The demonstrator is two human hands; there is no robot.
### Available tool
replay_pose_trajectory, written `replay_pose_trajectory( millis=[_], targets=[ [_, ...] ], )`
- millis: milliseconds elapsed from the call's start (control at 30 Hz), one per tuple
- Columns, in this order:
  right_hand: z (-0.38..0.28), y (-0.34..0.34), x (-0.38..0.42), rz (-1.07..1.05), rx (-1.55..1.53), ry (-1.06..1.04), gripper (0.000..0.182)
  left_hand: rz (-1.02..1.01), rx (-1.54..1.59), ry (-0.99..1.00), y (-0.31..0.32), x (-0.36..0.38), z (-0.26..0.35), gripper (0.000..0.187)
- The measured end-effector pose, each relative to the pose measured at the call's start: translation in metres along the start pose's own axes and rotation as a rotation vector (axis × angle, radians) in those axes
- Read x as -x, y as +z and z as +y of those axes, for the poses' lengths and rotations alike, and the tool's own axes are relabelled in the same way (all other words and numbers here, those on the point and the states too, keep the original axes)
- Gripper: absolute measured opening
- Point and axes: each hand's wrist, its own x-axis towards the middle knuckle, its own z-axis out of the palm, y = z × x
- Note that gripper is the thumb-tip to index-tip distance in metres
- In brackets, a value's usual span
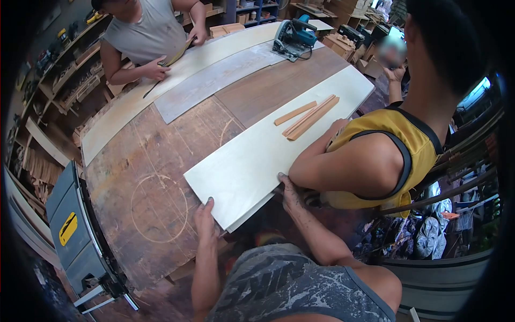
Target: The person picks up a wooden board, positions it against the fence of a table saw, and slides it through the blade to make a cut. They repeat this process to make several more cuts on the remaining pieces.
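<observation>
A teal power saw (300,36) sits at the far end of the scarred surface (115,198), while a dark machine (64,201) (yellow label (68,229) showing) stands alongside, near laden wooden shelves (68,85).

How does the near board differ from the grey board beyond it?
The near board is smooth-looking cream; the grey board is streaky grey. The left hand and right hand hold the near board's edges; neither touches the grey board. Wood strips lie on the near board, none on the grey board. Both are long and flat.
</observation>
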Motion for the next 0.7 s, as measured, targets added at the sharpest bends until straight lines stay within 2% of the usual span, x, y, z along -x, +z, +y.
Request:
replay_pose_trajectory(
  millis=[133,200,300,400,500,600,700],
  targets=[
    [-0.02,-0.002,-0.012,-0.036,0.081,-0.178,0.049,-0.054,0.095,-0.101,-0.012,-0.014,0.021,0.046],
    [-0.041,0.01,-0.003,-0.116,-0.018,-0.171,0.043,-0.072,0.098,-0.125,-0.024,-0.012,0.028,0.049],
    [-0.027,0.025,-0.028,-0.047,-0.221,-0.088,0.043,-0.021,0.066,-0.155,-0.014,0.005,0.036,0.052],
    [-0.026,0.029,-0.043,-0.134,-0.287,-0.14,0.055,-0.011,0.077,-0.171,-0.018,0.007,0.026,0.052],
    [-0.028,0.03,-0.043,-0.091,-0.179,-0.116,0.058,-0.044,0.077,-0.172,-0.025,0.006,0.02,0.052],
    [-0.028,0.041,-0.034,0.041,-0.142,-0.278,0.06,-0.041,0.078,-0.172,-0.02,0.011,0.025,0.052],
    [-0.04,0.047,-0.034,0.045,-0.04,-0.335,0.064,-0.05,0.086,-0.23,-0.021,0.015,0.034,0.053]
  ],
)
